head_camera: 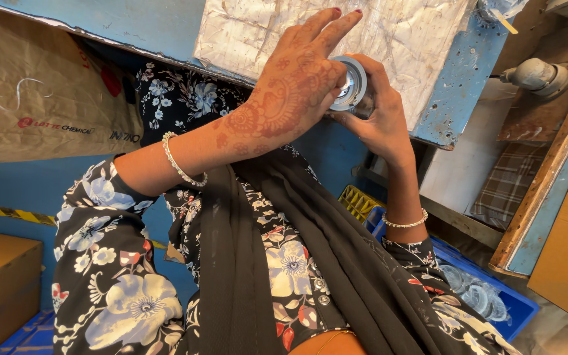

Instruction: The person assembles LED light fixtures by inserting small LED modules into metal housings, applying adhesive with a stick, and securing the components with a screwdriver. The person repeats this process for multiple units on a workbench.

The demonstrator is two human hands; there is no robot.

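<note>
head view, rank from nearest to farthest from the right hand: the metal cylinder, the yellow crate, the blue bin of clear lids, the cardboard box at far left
1. metal cylinder: held in the right hand, at the bench edge.
2. yellow crate: below the right wrist.
3. blue bin: lower right, on the floor.
4. cardboard box: far lower left.
</note>
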